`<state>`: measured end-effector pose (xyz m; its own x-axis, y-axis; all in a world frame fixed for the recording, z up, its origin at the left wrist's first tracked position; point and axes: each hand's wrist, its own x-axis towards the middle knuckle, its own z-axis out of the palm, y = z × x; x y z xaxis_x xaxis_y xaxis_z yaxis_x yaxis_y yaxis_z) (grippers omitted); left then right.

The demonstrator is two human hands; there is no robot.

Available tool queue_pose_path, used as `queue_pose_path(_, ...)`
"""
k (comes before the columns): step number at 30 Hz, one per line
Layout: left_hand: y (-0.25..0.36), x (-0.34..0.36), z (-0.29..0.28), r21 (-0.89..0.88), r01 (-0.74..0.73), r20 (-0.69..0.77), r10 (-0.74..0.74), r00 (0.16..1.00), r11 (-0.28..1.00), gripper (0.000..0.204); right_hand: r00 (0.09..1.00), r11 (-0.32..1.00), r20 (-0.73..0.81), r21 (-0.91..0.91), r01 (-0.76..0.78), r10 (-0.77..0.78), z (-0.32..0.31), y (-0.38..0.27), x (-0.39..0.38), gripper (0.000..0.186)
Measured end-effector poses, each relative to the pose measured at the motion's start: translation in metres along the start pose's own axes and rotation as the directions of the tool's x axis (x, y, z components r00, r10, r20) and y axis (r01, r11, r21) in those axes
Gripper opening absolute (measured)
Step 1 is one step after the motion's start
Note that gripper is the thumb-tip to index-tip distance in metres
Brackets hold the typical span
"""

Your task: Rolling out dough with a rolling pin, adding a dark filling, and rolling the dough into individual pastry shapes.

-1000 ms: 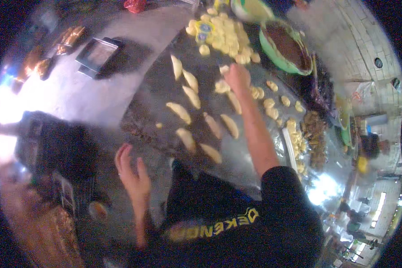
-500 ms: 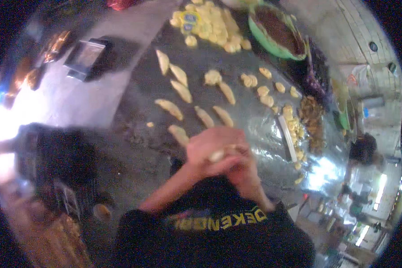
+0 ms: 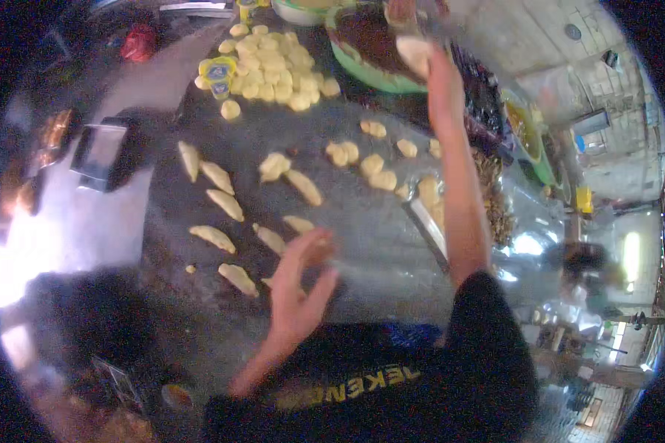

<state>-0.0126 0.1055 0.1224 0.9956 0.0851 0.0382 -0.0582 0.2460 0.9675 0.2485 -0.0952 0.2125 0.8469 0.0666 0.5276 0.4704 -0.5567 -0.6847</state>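
My right arm stretches to the far right, and my right hand (image 3: 441,72) is at the rim of the green bowl (image 3: 380,80) of dark brown filling. At its fingers is a pale flat oval (image 3: 415,55) that looks like a piece of dough; blur softens its outline. My left hand (image 3: 301,284) hovers low over the table, fingers and thumb apart, with nothing visible in it. Under and beside it lie several long, pointed dough pieces (image 3: 238,280), partly hidden by the fingers. A lumpy dough piece (image 3: 275,166) sits farther off.
A heap of yellowish dough rounds (image 3: 273,66) lies at the back, a yellow-and-blue tub (image 3: 218,72) beside it. Small dough pieces (image 3: 377,171) and a pale straight bar (image 3: 427,221) lie at the right, near brown strips (image 3: 493,199). A dark tray (image 3: 100,155) stands left.
My hands were clasped together around a pale piece; now they are apart. The right has reached far right to the bowl, and the left has opened. The view has shifted too.
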Motion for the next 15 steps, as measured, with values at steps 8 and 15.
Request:
queue_pose_path(8, -0.017, -0.022, -0.028, 0.322, 0.193, -0.151, -0.151, 0.977, 0.927, 0.022, 0.841, 0.760, 0.360, -0.379, 0.528, -0.405, 0.069, 0.096, 0.082, 0.043)
queue_pose_path(15, -0.003, -0.014, -0.031, 0.125, 0.250, -0.129, -0.234, 0.963, 0.960, 0.020, 0.860, 0.837, 0.204, -0.414, -0.356, 0.467, 0.033, 0.119, 0.093, 0.055)
